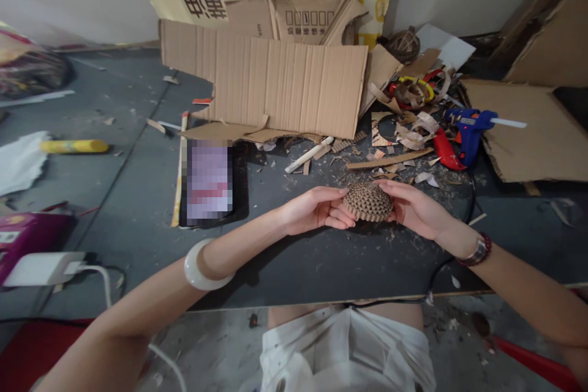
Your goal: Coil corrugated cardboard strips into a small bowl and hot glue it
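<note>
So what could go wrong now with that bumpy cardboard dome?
The cardboard dome sits only between the left hand and right hand, so it might slip and fall. The black cord near the right arm could snag and tug the blue glue gun, which might be hot.

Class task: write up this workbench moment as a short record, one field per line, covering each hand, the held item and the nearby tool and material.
Held item: coiled corrugated cardboard dome
Left hand: left hand cups the dome's left side; white bangle on the forearm
Right hand: right hand grips the dome's right side; wristwatch on the wrist
Nearby tool: blue hot glue gun
Material: corrugated cardboard sheet
</note>
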A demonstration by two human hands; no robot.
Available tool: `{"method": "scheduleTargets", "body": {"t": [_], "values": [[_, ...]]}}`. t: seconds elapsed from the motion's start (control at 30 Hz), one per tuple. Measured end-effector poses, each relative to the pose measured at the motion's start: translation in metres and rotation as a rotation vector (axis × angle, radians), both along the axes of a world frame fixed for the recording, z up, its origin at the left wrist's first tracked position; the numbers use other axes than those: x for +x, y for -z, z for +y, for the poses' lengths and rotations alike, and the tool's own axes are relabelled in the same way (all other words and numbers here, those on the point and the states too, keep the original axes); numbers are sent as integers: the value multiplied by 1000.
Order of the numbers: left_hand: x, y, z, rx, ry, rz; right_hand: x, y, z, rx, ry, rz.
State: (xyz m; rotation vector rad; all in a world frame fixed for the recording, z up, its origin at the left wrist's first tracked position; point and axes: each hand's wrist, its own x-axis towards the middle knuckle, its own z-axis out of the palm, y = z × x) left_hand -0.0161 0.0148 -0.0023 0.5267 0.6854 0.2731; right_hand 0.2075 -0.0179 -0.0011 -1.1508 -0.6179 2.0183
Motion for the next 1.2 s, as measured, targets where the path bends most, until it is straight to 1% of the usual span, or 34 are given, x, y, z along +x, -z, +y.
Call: {"method": "scheduleTargets", "body": {"t": [0.23,0.47,0.67,0.77,0.87,0.97,1.2], "values": [[0,0,0,-6,-6,-11,0,1,0,-11,-1,16],[-2,0,3,-124,-65,-38,2,0,1,-71,44,96],[-1,0,4,-142,-66,-39,3,0,3,-101,59,122],[0,-2,4,-158,-93,-40,2,1,3,-76,58,135],[-1,-3,4,-177,-133,-43,2,0,2,-17,37,145],[-2,-3,5,-180,-137,-47,3,-3,1,6,12,131],[0,-2,5,-174,-79,-43,2,-4,2,-132,82,185]]}}
